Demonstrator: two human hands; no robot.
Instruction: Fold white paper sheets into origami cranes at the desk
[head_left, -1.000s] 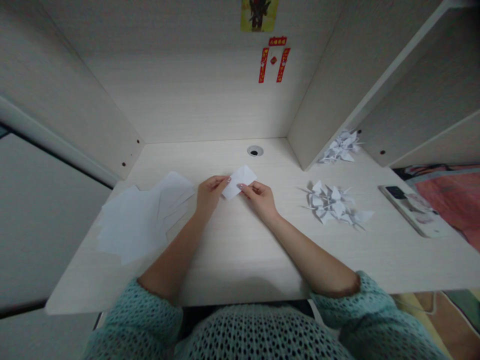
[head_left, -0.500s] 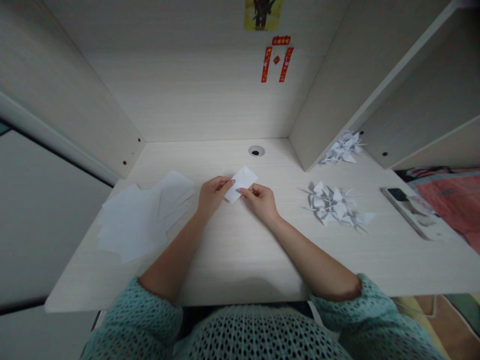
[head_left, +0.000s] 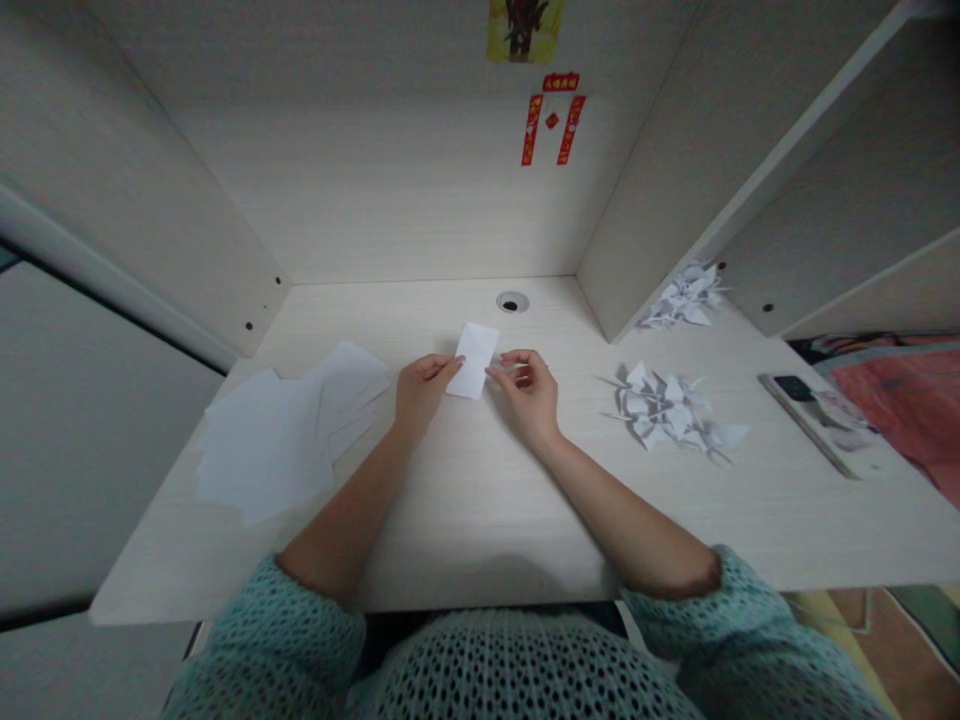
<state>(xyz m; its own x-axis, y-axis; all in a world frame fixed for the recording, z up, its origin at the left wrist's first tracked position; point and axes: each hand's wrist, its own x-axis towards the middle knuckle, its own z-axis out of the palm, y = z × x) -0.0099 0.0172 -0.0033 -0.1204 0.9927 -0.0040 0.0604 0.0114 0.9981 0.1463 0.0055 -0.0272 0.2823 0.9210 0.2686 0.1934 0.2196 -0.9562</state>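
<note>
Right hand (head_left: pixel 529 392) off paper (head_left: pixel 472 360) (beside); left hand (head_left: pixel 422 392) pinching.

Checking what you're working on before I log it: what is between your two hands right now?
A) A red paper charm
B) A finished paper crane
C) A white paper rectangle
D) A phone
C: the white paper rectangle lies between the left hand and the right hand, while the paper cranes sit off to the right.
</note>
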